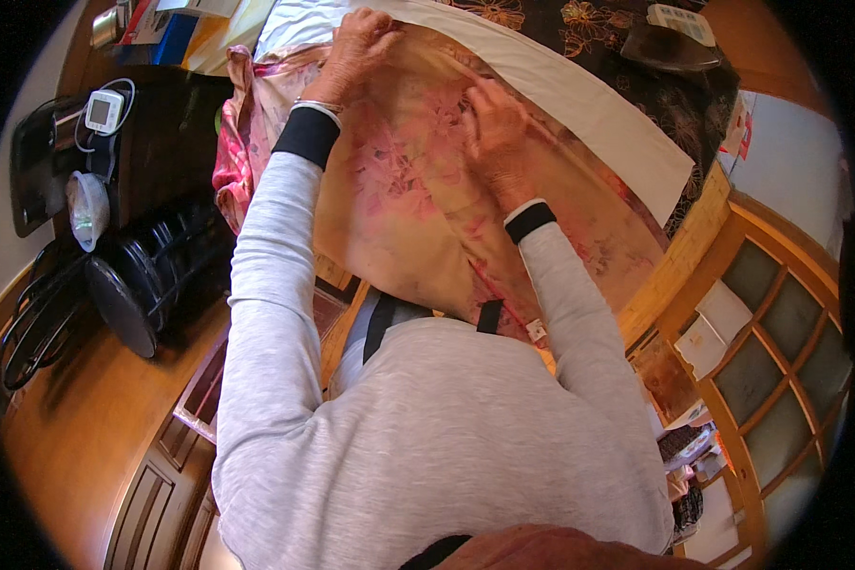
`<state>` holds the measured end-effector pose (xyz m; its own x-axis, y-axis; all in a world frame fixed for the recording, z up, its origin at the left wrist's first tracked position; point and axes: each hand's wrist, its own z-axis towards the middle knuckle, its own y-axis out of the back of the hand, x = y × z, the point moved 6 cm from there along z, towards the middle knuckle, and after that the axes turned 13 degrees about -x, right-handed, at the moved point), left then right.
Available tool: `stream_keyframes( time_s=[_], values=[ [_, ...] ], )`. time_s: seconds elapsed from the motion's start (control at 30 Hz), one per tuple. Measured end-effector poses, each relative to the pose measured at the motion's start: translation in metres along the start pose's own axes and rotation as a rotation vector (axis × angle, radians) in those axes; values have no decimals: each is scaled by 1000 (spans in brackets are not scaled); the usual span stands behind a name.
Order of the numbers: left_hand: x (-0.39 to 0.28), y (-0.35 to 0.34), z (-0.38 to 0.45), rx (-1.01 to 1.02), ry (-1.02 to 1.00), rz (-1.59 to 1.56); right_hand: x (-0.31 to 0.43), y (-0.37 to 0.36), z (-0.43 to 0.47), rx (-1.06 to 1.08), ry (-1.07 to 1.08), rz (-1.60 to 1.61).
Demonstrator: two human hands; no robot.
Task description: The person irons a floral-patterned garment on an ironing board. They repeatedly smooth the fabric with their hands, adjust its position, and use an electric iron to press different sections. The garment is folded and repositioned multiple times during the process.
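A thin floral garment or cloth in tan and pink (pixel 399 235) lies spread over a white cloth (pixel 584 107) and hangs over the near edge toward my body. My left hand (pixel 360 53) rests at its far edge with bent fingers; whether it pinches the fabric I cannot tell. My right hand (pixel 499 135) lies on the floral fabric, right of the middle, its fingers slightly apart and pointing away from me. Bunched brighter pink fabric (pixel 235 164) hangs at the left side, beyond my left forearm. A small white tag (pixel 536 330) shows near the lower hem.
A dark flowered tablecloth (pixel 613 71) covers the table, with a dark dish (pixel 666 50) at the far right. On the left are a blood pressure monitor (pixel 104 112), a plastic container (pixel 87 210) and stacked black round stools (pixel 125 306). A glazed wooden door (pixel 776 342) stands at right.
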<state>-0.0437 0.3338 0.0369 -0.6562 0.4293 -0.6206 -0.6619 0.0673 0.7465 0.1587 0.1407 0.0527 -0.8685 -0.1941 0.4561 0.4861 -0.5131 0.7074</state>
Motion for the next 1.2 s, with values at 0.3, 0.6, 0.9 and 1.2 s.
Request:
stream_keyframes(
  time_s=[0.3,0.6,0.9,1.2],
  values=[
    [2,-23,21,-255,-192,15,-69,16,4,-117,-175,-173],
    [-70,-4,-12,-395,-167,385,-68,26,11,-57,-172,-206],
    [-120,-16,-146,-24,-139,232,-85,25,18,-32,-176,-220],
    [-100,22,-140,131,-337,429,-20,-4,1,52,54,-152]
  ],
)
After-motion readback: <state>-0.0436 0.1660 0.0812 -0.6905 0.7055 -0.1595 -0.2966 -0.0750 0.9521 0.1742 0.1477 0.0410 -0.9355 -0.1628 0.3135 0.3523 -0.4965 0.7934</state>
